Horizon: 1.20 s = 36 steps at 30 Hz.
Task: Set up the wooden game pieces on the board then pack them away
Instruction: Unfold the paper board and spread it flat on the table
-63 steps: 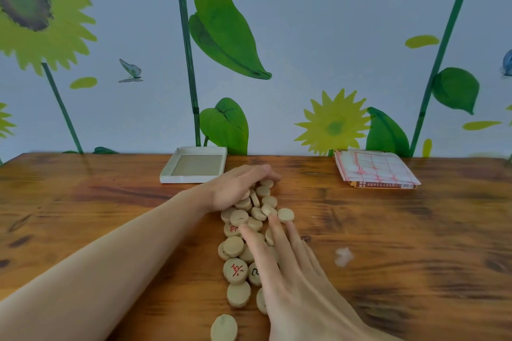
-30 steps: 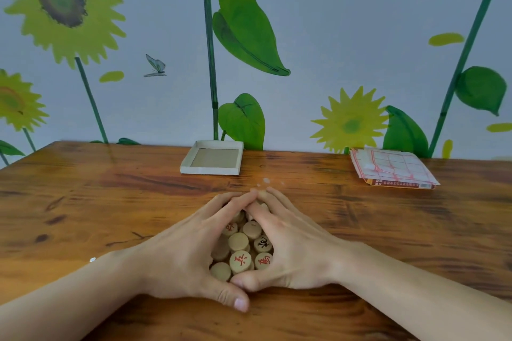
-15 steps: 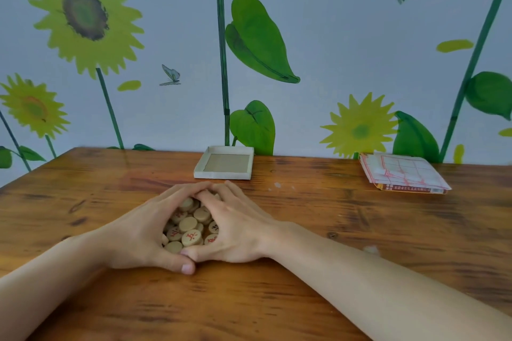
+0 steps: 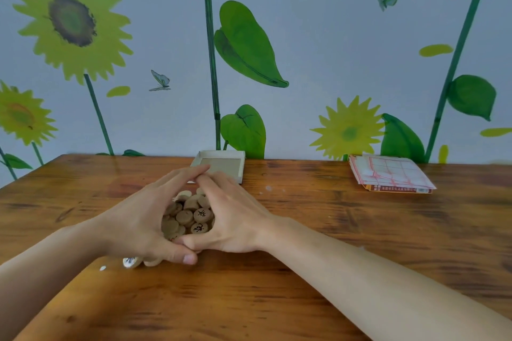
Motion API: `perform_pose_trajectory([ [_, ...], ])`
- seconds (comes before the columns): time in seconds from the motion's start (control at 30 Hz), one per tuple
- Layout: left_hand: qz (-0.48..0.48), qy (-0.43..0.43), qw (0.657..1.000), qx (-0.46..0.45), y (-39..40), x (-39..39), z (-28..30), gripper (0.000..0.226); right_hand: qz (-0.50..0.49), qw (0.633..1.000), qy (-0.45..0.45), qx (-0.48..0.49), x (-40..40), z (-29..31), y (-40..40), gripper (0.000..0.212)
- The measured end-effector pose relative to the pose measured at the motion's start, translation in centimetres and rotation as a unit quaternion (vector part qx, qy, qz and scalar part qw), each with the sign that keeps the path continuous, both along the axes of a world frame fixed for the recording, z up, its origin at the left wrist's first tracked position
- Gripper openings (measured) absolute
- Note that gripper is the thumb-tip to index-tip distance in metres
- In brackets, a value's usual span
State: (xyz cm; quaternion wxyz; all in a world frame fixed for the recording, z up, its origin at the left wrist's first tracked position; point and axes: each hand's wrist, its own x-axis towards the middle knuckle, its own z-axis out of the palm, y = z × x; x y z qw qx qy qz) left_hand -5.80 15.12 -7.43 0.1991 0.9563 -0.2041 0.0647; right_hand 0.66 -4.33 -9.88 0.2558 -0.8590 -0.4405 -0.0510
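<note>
Two bare hands met at the centre of the frame and formed a ring around a heap of round wooden game pieces. The left hand curved around the left side of the heap, its fingers reaching toward the top of the ring and its thumb lying along the near edge. The right hand curved around the right side, its fingertips touching those of the left hand at the far end and its thumb meeting the left thumb at the near end. Both hands were cupped and grasped the heap between them. Several pieces showed dark characters on their upper faces; others showed plain wood. One stray piece lay just beside the left hand at its lower left edge, outside the ring, and was too blurred to read.

The heap rested on a wooden table. A shallow white box tray stood just beyond the fingertips, at the far edge of the table in the middle of the frame. A folded paper board with red grid lines lay at the right of the frame, well apart from the hands. A wall painted with sunflowers, leaves and butterflies filled the upper half.
</note>
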Motion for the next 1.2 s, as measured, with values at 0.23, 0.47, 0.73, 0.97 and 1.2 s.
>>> perform_pose_trajectory([
  [0.23,-0.055,0.003,0.998,-0.022,-5.9,2.9,1.2,0.133,-0.050,0.998,0.000,0.023,0.8,1.4,-6.1,0.099],
  [0.47,-0.127,0.001,0.990,-0.067,-14.4,6.5,0.3,0.133,-0.144,0.989,0.000,0.014,1.3,1.2,-14.7,0.102],
  [0.73,-0.144,-0.028,0.976,-0.159,-21.5,8.4,-3.4,0.112,-0.242,0.970,-0.015,0.025,1.2,-1.0,-21.8,0.078],
  [0.97,-0.118,-0.058,0.981,-0.145,-21.7,8.8,-4.4,0.088,-0.294,0.947,-0.121,-0.042,2.3,-1.0,-23.1,0.053],
  [1.2,-0.099,-0.061,0.985,-0.131,-21.9,9.0,-4.3,0.067,-0.408,0.907,-0.017,-0.106,3.9,-1.3,-25.5,0.054],
])
